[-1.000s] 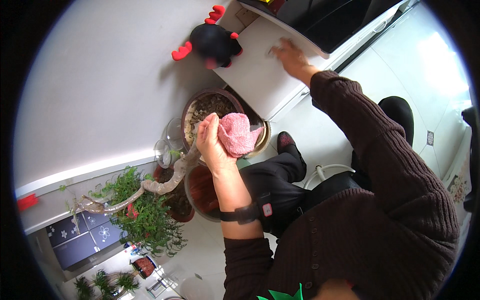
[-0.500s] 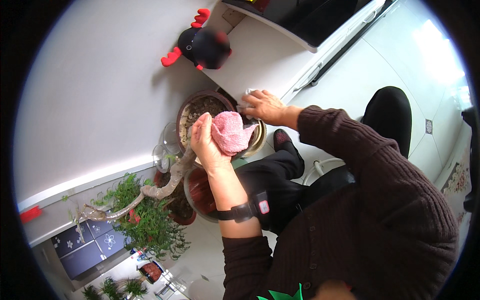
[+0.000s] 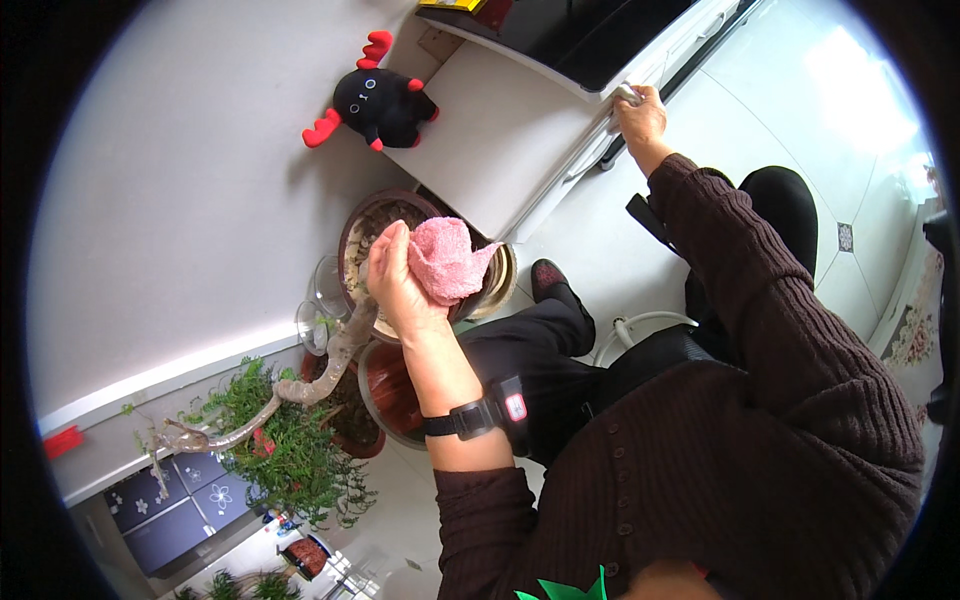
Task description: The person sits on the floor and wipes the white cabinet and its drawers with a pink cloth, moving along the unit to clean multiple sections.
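Note:
A crumpled pink fluffy cloth [image 3: 447,262] rests in my left hand [image 3: 398,280], whose fingers curl up along its left side. Below the cloth is a round brown plant pot [image 3: 350,235] with soil in it. Farther to the right, my right hand [image 3: 645,122] is closed at the front edge of a white cabinet [image 3: 505,125], near the corner of its black glossy top [image 3: 560,35]. A bit of white tissue [image 3: 628,95] shows at the fingers; most of it is hidden.
A black plush toy with red antlers [image 3: 385,105] sits on the cabinet against the wall. A bent plant trunk [image 3: 330,375] with green foliage [image 3: 290,440] reaches left from the pots. A red-brown basin [image 3: 390,385] stands near my leg. A white hose [image 3: 640,322] curves on the floor.
My right hand has moved from beside the pot up and right to the cabinet's front edge. The left hand still holds the pink cloth. The view has shifted slightly.

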Demonstrator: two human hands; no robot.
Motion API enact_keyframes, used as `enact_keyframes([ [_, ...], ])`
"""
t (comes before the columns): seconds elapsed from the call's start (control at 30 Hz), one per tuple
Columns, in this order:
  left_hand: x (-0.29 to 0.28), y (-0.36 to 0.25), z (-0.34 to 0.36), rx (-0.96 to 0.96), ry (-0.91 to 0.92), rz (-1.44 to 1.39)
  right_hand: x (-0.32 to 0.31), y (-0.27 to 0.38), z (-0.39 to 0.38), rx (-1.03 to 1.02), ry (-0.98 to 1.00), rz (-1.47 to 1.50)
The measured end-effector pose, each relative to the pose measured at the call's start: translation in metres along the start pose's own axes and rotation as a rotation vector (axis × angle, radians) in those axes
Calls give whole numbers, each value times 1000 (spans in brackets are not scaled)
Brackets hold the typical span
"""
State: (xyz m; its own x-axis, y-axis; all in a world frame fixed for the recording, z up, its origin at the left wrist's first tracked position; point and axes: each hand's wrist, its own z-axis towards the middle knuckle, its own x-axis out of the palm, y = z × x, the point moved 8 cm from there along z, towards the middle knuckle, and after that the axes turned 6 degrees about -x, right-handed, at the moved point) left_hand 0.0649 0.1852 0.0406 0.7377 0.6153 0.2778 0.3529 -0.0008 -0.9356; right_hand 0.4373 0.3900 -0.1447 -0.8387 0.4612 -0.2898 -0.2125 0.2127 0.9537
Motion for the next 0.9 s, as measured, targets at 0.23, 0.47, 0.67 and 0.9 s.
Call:
enact_keyframes([
  [0.23, 7, 1, 2, -12, 21, 20, 65, -36, -117, 142, 163, 357],
  [0.47, 14, 8, 5, -21, 13, 45, 125, -51, -238, 520, 578, 384],
  [0.67, 12, 9, 7, -37, 30, 44, 89, -54, -142, 602, 461, 853],
  [0.9, 15, 10, 7, -31, 9, 87, 113, -76, -185, 707, 420, 795],
])
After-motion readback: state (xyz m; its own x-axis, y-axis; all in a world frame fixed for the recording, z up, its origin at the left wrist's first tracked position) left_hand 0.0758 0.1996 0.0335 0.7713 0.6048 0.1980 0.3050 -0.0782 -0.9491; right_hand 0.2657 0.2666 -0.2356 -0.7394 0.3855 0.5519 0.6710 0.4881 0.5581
